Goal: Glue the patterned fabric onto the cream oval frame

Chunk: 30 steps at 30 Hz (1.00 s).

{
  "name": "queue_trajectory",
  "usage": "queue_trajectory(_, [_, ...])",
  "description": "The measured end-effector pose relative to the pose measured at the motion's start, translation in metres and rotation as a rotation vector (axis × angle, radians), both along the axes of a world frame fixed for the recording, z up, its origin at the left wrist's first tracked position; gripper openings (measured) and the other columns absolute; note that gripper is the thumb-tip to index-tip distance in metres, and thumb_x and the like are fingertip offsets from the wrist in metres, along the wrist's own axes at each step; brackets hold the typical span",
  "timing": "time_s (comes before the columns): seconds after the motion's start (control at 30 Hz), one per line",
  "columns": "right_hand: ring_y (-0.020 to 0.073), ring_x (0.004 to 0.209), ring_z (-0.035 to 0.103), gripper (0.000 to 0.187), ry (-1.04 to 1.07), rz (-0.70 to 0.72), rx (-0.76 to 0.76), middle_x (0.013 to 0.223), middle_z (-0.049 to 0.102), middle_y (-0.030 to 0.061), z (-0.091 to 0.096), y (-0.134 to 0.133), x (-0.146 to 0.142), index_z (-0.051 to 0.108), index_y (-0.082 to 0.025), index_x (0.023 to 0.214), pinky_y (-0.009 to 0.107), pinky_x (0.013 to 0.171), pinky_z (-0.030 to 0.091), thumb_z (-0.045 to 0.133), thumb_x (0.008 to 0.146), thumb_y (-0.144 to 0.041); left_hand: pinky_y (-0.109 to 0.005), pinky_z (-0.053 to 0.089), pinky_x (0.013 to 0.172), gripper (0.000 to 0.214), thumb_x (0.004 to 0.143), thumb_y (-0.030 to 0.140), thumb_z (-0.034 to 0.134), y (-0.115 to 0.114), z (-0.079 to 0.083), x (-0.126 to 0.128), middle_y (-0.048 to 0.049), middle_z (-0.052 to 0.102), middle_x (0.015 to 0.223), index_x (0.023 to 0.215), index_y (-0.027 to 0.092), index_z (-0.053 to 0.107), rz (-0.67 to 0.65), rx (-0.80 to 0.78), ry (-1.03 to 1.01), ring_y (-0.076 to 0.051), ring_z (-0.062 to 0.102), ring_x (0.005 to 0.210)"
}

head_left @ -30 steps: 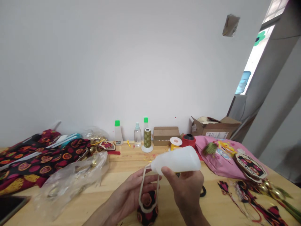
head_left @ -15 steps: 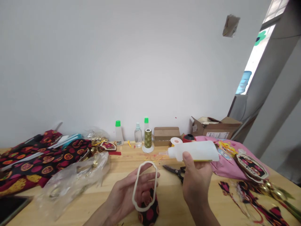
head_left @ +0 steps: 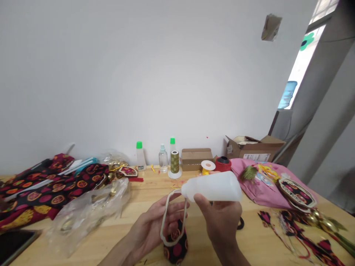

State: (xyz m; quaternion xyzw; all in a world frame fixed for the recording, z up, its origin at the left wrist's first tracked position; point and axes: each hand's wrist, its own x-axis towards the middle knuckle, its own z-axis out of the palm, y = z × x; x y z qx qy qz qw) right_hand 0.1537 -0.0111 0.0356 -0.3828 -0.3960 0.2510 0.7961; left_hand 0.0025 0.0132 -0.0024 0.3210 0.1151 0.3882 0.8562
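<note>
My left hand (head_left: 151,231) lies palm up above the wooden table (head_left: 133,207), with an oblong white frame (head_left: 173,218) resting on its fingers, held by the thumb. A piece of dark patterned cloth (head_left: 175,244) sits under the frame. My right hand (head_left: 222,221) is closed round a translucent white squeeze bottle (head_left: 212,187). The bottle lies sideways, its nozzle touching the top edge of the frame.
Patterned fabric (head_left: 44,186) and a clear plastic bag (head_left: 88,208) lie at the left. Bottles with green caps (head_left: 139,155), a thread spool (head_left: 174,162), cardboard boxes (head_left: 253,147) and a pink bag (head_left: 263,183) line the back and right. Decorated pieces (head_left: 296,192) lie at the right.
My right hand brought the bottle down and left, from above the scissors back to the top of the frame. The left hand has tilted the frame slightly.
</note>
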Motion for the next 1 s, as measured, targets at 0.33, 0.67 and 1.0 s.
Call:
queue_trajectory(0.33, [0.021,0.056,0.063,0.033,-0.061,-0.062,-0.057,0.061,0.068,0.0084,0.0038,-0.0012,0.0013,0.062,-0.01,0.073,0.029,0.053,0.052,0.074,0.046,-0.027,-0.027,0.04,0.073,0.036,0.074,0.012,0.048,-0.0029,0.0037,0.0025,-0.013,0.058,0.107,0.11,0.015,0.05,0.023,0.01,0.021,-0.019,0.055,0.091])
queue_trajectory(0.67, [0.0197,0.057,0.063,0.031,-0.08,-0.067,-0.03,0.062,0.067,0.0079,0.0042,0.0012,0.0046,0.06,-0.011,0.074,0.028,0.053,0.051,0.073,0.05,-0.026,-0.03,0.039,0.075,0.036,0.072,0.014,0.05,-0.004,0.006,0.0024,-0.0141,0.058,0.106,0.108,0.014,0.051,0.034,0.013,0.006,-0.023,0.054,0.094])
queue_trajectory(1.0, [0.0201,0.056,0.063,0.032,-0.084,-0.088,0.001,0.062,0.068,0.0082,0.0054,0.0003,0.0033,0.06,-0.011,0.073,0.029,0.052,0.052,0.073,0.048,-0.026,-0.025,0.039,0.066,0.034,0.072,0.012,0.049,-0.0011,0.0058,0.0024,-0.0137,0.06,0.101,0.106,0.015,0.053,0.025,0.018,-0.031,-0.022,0.055,0.093])
